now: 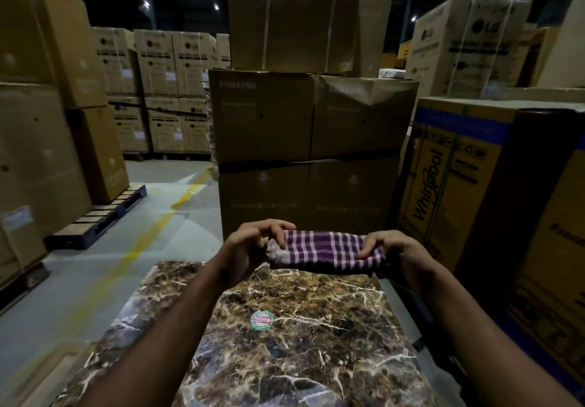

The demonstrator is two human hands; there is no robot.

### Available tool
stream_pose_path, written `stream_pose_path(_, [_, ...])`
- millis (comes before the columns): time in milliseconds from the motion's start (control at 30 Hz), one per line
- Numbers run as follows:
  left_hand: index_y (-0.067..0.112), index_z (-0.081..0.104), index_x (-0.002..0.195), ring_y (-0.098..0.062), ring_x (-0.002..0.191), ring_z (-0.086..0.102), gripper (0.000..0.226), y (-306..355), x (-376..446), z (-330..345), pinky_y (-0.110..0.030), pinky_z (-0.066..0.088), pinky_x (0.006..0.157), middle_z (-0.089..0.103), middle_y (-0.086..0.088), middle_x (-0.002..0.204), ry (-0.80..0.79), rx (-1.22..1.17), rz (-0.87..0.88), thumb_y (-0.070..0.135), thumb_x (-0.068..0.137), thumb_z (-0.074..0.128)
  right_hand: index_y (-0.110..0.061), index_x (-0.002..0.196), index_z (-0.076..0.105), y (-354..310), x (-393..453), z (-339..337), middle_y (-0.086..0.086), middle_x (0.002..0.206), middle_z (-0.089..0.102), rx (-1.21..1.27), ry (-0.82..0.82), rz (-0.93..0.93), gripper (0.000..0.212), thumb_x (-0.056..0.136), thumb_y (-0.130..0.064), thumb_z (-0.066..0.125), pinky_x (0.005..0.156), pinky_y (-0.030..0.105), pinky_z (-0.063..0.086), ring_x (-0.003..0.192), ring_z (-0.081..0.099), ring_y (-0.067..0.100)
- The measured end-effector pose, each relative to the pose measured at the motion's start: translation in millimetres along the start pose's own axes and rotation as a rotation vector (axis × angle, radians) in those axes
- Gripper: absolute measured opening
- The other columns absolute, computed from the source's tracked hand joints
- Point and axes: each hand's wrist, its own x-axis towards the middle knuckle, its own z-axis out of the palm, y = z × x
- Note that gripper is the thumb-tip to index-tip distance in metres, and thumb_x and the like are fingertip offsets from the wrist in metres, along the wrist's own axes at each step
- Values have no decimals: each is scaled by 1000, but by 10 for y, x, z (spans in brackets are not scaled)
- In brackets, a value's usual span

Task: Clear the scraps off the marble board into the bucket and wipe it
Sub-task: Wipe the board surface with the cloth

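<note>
Lying in the lower middle of the frame, brown veined marble board (316,327) carrying a round sticker (261,320) near its centre. Hovering above its far edge, folded purple checked cloth (329,250), being pinched at one end by the left hand (253,243) and gripped at the other by the right hand (395,253), fingers curling round it. Standing behind and on both sides, stacked cardboard boxes (310,115) on a grey floor (95,264) with a yellow line.

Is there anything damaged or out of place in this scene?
Yes. The Samsung carton in the stack beyond the marble board has a crushed, dented top edge. On the board, only a round sticker shows; no scraps are visible. Both hands, left hand and right hand, hold the checked cloth above it.
</note>
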Motion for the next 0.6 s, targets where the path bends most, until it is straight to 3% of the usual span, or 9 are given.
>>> stream_pose_path(67, [7, 65, 71, -32, 110, 62, 26, -15, 8, 53, -36, 55, 74, 61, -12, 123, 77, 56, -13, 30, 79, 56, 9, 83, 71, 30, 20, 21, 30, 123, 63, -50, 38, 8, 35, 77, -23, 57, 93, 48, 48, 115, 61, 43])
stream_pose_path(100, [8, 65, 71, -29, 105, 63, 28, -19, 11, 75, -32, 55, 70, 62, -9, 121, 118, 131, 0, 34, 80, 67, 8, 83, 70, 20, 20, 67, 24, 118, 67, -100, 61, 12, 40, 80, -30, 62, 88, 45, 50, 111, 63, 37])
stream_pose_path(167, [6, 58, 72, -25, 107, 63, 29, -38, 5, 111, -25, 55, 69, 62, -7, 121, 175, 291, 73, 17, 76, 85, 3, 78, 69, -8, 25, 143, 10, 91, 70, -227, 86, -9, 34, 81, -29, 78, 72, 29, 53, 89, 66, 22])
stream_pose_path(233, [6, 56, 79, -23, 109, 63, 29, -41, -13, 119, -26, 57, 71, 61, -7, 122, 203, 335, 108, 1, 74, 85, 2, 78, 67, -17, 35, 186, 3, 81, 67, -341, 95, -53, 19, 82, -12, 81, 66, 22, 53, 78, 65, 14])
stream_pose_path(267, [7, 58, 88, -23, 107, 64, 32, -34, -30, 115, -28, 58, 71, 59, -7, 123, 203, 325, 91, -1, 73, 85, 2, 83, 66, -20, 33, 195, 4, 86, 68, -377, 98, -74, 17, 79, -5, 81, 68, 22, 54, 81, 67, 14])
stream_pose_path(367, [25, 55, 124, -22, 108, 66, 64, -27, -47, 58, -39, 62, 76, 57, -5, 124, 157, 368, -27, 0, 73, 86, -7, 105, 57, -6, 54, 149, 4, 117, 64, -406, 149, -81, 47, 69, 4, 87, 77, 32, 60, 103, 69, 15])
stream_pose_path(433, [32, 47, 137, -21, 108, 67, 82, -53, -36, 22, -41, 62, 81, 59, -7, 120, 96, 456, -89, -1, 73, 85, -13, 118, 60, 5, 79, 125, 2, 130, 60, -385, 184, -58, 61, 66, 3, 89, 82, 36, 61, 114, 67, 17])
stream_pose_path(533, [37, 43, 142, -20, 107, 68, 87, -108, 15, -24, -42, 61, 89, 62, -7, 116, -12, 613, -189, -4, 75, 81, -13, 119, 71, 13, 148, 119, -8, 138, 60, -405, 211, -46, 56, 67, -4, 90, 83, 35, 61, 120, 63, 16])
stream_pose_path(600, [37, 47, 139, -15, 115, 64, 79, -153, 60, -22, -40, 57, 97, 63, 1, 123, -116, 767, -248, 2, 77, 80, -10, 115, 74, 2, 227, 118, -4, 129, 68, -398, 188, -63, 43, 74, -2, 85, 81, 34, 61, 117, 65, 20])
